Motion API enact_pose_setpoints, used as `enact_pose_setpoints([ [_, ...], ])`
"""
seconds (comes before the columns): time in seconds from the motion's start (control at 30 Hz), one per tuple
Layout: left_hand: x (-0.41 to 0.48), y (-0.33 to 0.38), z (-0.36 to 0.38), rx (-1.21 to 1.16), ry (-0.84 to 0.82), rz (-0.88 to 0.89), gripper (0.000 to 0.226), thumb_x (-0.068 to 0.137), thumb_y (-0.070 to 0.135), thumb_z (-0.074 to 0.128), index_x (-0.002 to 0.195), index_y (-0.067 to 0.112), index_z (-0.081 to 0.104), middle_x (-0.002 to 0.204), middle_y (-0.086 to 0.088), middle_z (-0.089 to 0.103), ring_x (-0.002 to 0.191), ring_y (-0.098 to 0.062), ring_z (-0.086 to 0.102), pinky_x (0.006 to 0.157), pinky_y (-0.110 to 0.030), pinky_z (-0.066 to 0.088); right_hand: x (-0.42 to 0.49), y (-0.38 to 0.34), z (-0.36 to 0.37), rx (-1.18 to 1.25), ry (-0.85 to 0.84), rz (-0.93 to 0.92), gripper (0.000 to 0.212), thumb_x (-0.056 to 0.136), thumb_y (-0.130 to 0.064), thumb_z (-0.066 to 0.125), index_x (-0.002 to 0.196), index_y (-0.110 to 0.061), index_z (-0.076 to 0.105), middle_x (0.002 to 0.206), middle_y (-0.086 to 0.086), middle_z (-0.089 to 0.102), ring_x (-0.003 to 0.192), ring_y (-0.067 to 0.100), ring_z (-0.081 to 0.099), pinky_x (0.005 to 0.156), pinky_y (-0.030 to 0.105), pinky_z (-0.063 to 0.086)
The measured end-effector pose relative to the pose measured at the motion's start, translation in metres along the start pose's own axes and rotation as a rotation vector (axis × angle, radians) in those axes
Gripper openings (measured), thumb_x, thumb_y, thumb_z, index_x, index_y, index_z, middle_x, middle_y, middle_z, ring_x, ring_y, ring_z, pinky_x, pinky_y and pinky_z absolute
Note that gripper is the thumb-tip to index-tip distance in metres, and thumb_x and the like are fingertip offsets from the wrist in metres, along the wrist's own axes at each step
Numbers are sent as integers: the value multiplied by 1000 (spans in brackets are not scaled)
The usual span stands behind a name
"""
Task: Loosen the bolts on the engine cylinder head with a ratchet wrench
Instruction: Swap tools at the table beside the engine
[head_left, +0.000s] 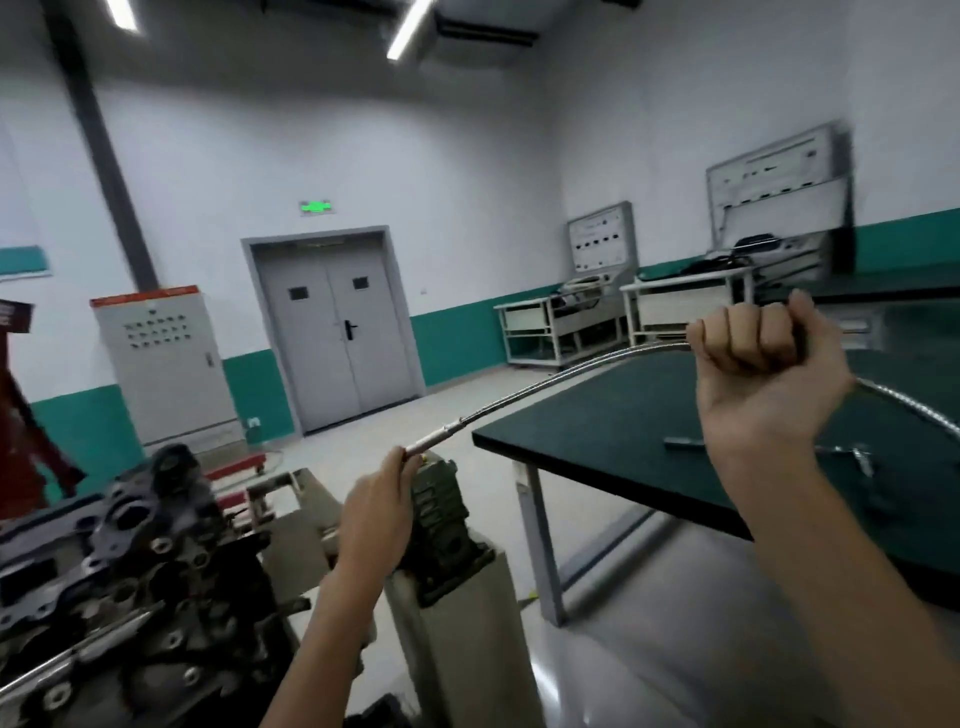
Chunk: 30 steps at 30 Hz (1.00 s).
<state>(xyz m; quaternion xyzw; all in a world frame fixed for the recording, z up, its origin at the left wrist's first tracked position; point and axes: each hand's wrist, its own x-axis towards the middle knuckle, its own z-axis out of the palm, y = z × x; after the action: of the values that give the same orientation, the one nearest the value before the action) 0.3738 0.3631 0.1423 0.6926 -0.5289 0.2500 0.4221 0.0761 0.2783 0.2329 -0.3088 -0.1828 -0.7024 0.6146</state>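
Aloft, right hand fist-tight round ratchet wrench (blurred), left hand apparently pinch-tight at tip.

My feed shows a shiny silver wrench and a dark green tabletop. The cylinder head is dull grey-black (its bolts paler, silvery). White walls carry a teal band; the double door is grey, its sign glowing green.

wrench: shiny metal | table: matt dark-green | cylinder head: dull rough metal
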Motion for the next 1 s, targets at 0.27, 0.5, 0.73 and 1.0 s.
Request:
enact_pose_setpoints([
  [0.27, 36, 125, 175, -28, -328, -305, 37, 103, 37, 30, 115, 19, 61, 112, -15, 65, 103, -35, 58, 84, -39, 45, 83, -139, -114, -795, -3, -383, 47, 91, -17, 38, 44, -22, 31, 42, -8, 26, 46, 16, 20, 52, 27, 27],
  [0.5, 11, 265, 303, -199, -667, -40, 27, 101, 11, 32, 120, 8, 51, 120, -16, 57, 111, -33, 51, 84, -34, 38, 131, -200, -227, -2103, -258, -577, 43, 91, -18, 40, 50, -19, 25, 41, 0, 25, 34, 15, 26, 44, 28, 19],
  [0.73, -45, 376, 369, -476, -871, 104, 32, 97, -4, 41, 129, 1, 45, 112, -12, 58, 112, -35, 56, 79, -21, 51, 142, -217, -339, -2785, -278, -42, 45, 97, -22, 30, 65, -6, 58, 70, 14, 66, 66, 32, 61, 65, 34, 42],
  [1.0, -87, 410, 420, -539, -887, 289, 26, 96, 12, 51, 122, 14, 56, 114, 3, 43, 111, -12, 43, 101, -18, 29, 151, -201, -419, -2773, -180, 14, 32, 91, -20, 48, 64, -6, 59, 66, 11, 63, 67, 29, 56, 75, 38, 38],
])
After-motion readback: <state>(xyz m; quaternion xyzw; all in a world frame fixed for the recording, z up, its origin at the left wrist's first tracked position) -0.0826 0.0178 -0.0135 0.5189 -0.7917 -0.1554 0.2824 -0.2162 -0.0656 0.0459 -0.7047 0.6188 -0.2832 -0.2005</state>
